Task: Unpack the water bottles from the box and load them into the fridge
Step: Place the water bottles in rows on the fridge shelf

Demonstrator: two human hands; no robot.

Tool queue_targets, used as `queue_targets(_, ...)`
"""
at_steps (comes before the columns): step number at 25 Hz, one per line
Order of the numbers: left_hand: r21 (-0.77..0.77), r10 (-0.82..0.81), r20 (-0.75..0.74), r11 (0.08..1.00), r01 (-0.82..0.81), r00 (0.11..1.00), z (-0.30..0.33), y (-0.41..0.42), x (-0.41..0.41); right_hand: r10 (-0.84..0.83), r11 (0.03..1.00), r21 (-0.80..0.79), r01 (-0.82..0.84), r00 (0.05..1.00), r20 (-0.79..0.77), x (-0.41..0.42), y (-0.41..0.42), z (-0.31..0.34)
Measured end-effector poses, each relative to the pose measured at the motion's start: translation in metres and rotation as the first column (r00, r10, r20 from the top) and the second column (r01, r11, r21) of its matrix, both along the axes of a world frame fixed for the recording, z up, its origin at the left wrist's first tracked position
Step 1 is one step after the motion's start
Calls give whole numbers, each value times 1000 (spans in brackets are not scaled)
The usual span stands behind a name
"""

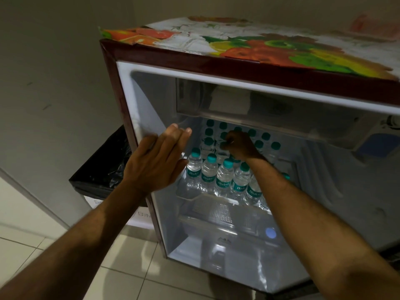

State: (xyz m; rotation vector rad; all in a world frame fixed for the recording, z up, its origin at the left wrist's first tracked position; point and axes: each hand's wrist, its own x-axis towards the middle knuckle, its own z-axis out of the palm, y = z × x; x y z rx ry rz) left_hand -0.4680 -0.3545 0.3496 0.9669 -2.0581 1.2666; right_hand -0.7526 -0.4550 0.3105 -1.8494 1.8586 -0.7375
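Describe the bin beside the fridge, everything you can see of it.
The bin stands on the tiled floor left of the fridge, against its side. A glossy black liner is folded over its rim. Its pale front carries handwritten letters, partly hidden by the left forearm. Contents cannot be seen; no hand touches it.

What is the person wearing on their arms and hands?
Nothing that can be seen. Both forearms are bare all the way to the bottom edge of the picture, so no sleeves show. The left hand and the right hand have no gloves, and no watch, bracelet or ring shows on either. The light is dim, so very small things could be missed.
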Motion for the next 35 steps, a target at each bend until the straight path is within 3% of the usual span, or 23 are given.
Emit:
queue_targets(4, 62, 10, 28, 998, -12, 1000, 1, 3, 0, -144, 978, -121, 169, 971, 192, 26, 45, 7)
queue_targets(6, 116, 6, 14, 993, -8, 1000, 1, 7, 0, -73, 981, -151, 124, 949, 307, 49, 84, 4)
queue_targets(9, 277, -84, -134, 953, 119, 987, -13, 21, -2, 79, 948, -317, 36, 936, 343, 86, 135, -25)
queue_targets(13, 497, -102, -307, 831, 250, 946, -80, 86, 17, 59, 998, -62, -33, 875, 481, 129, 209, -86)
queue_targets(19, 836, 291, -357, 523, 164, 888, -222, 238, 86, 139, 948, 213, -238, 907, 397, 167, 311, -209)
queue_targets(25, 972, 488, -190, 214, 94, 852, -336, 376, 139, 290, 783, 451, -427, 893, 343, 209, 411, -311)
queue_targets(28, 999, 613, -48, 27, 39, 789, -370, 440, 152, 370, 661, 536, -526, 849, 377, 232, 462, -360)
queue_targets(31, 997, 689, 35, -72, 21, 724, -402, 491, 158, 514, 537, 573, -619, 779, 360, 257, 503, -398)
queue_targets(35, 986, 708, 112, -169, 14, 697, -435, 542, 164, 730, 429, 476, -767, 606, 318, 289, 545, -434)
